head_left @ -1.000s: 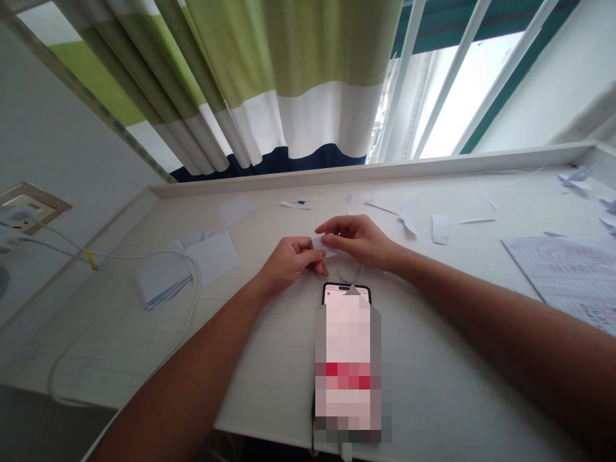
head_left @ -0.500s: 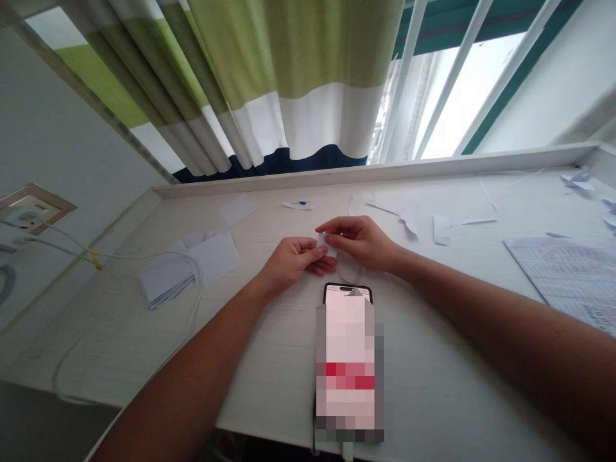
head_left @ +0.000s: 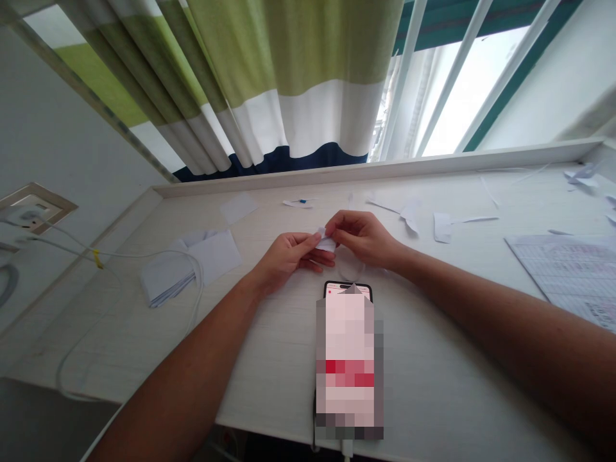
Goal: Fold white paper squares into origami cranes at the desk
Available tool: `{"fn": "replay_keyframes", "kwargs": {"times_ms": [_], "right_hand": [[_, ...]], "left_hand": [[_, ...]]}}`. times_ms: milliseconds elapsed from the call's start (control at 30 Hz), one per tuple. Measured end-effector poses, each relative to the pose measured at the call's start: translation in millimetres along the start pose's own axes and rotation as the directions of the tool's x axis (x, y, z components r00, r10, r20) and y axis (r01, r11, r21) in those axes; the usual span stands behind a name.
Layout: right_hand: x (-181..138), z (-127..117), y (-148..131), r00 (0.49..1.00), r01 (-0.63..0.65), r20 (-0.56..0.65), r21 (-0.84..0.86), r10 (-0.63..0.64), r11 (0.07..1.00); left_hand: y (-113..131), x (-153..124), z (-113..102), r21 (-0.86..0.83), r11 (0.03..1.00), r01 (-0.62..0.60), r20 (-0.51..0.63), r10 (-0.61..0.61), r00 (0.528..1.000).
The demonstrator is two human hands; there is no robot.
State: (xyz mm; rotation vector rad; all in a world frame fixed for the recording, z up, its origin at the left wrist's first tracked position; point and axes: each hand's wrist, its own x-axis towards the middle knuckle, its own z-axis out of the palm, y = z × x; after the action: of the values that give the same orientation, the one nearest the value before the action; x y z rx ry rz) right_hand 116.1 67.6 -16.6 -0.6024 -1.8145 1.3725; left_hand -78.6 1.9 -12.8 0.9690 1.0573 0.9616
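Note:
Both hands meet above the middle of the white desk, pinching one small folded piece of white paper. My left hand grips its near left side with thumb and fingers closed. My right hand pinches its right end from above, fingers curled. Just in front of the hands a phone lies flat on the desk with its screen lit.
A stack of folded white sheets and a white cable lie to the left, near a wall socket. Paper scraps litter the far side. A printed sheet rests at the right. Curtains hang behind.
The small paper has been folded tighter between the fingers. Both hands have shifted slightly away from me and the right fingers have curled more over the paper.

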Motion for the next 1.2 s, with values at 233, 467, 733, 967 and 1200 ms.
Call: {"fn": "replay_keyframes", "kwargs": {"times_ms": [233, 467, 733, 967, 1200], "right_hand": [[0.9, 0.4, -2.3, 0.999, -0.049, 0.004, 0.030, 0.049, 0.998], [2.2, 0.1, -5.9, 0.994, -0.100, -0.042, 0.050, 0.102, 0.994], [1.2, -1.0, -2.1, 0.991, -0.136, 0.004, -0.013, 0.136, 0.991], [1.2, -1.5, -3.6, 0.991, -0.134, 0.009, -0.031, 0.135, 0.990], [3.8, -3.2, -1.8, 0.982, -0.172, -0.062, 0.083, 0.178, 0.982]], "left_hand": [[-3.9, 0.0, 0.0, 0.045, 0.999, -0.008, -0.005, 0.008, 1.000], [-4.5, 0.1, 3.9, 0.082, 0.996, -0.020, -0.024, 0.022, 0.999], [-6.0, -0.9, 10.0, 0.118, 0.990, -0.077, -0.071, 0.086, 0.994], [-7.5, 0.2, 9.1, 0.082, 0.993, -0.081, -0.027, 0.084, 0.996], [-6.5, 0.6, 9.3, 0.092, 0.993, -0.080, -0.026, 0.083, 0.996]]}}
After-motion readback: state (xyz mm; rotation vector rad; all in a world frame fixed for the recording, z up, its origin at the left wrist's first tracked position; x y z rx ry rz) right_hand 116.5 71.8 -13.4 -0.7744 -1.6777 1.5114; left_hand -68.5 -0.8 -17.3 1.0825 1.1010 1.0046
